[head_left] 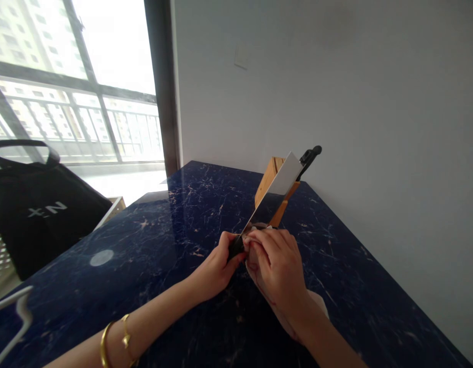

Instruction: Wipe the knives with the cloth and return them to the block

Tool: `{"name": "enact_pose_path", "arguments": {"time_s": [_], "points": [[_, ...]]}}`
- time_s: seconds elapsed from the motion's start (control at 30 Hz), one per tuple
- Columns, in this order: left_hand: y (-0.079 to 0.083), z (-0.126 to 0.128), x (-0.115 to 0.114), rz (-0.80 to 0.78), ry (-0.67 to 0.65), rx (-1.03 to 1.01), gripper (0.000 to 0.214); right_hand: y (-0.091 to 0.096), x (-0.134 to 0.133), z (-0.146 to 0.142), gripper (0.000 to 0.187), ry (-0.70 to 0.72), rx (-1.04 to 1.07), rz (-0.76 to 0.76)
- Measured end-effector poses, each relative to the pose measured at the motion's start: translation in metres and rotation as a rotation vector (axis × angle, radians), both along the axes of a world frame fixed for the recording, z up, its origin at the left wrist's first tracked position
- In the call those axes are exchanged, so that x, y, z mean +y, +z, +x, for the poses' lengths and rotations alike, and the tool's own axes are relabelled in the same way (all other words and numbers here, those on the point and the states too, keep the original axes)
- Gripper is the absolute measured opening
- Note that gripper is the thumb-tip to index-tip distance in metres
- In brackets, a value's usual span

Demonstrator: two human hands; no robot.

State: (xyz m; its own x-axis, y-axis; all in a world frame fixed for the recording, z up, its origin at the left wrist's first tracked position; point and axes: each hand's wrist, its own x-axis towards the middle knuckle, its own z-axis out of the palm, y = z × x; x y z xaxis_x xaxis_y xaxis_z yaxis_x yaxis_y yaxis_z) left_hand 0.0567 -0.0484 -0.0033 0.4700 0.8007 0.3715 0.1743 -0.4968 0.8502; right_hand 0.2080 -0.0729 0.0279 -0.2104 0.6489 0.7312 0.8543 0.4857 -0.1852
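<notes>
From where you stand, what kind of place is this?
Probably someone's home, maybe a dining area: there's a shiny dark table, a wooden knife block and a big window.

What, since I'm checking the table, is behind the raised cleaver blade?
A wooden knife block, with black handles showing beyond the blade. The blade hides the block's middle from view.

We can kinda read white lettering (48, 209) on the black bag (43, 230): X-ish mark, small dash, N.
</notes>
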Motion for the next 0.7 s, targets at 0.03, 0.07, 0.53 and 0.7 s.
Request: {"name": "enact_pose_path", "arguments": {"time_s": [0.03, 0.07, 0.53, 0.7], "points": [[0.0002, -0.0001, -0.0001, 0.006, 0.002, 0.002, 0.013, 0.0003, -0.0002, 0.0, 0.018, 0.002, -0.011, 0.002], [0.0002, -0.0002, -0.0001, 0.013, 0.004, 0.001, 0.013, 0.0006, -0.0005, -0.0002, 0.018, 0.006, -0.02, 0.01], [-0.0006, -0.0001, 0.0002, 0.053, 0.005, -0.02, 0.016, -0.0016, -0.0008, -0.0033, 0.02, -0.004, -0.006, 0.056], [-0.0008, 0.0001, 0.0011, 0.027, 0.005, -0.006, 0.015, -0.0031, 0.0001, -0.0026, 0.021, -0.064, -0.006, 0.033]]}}
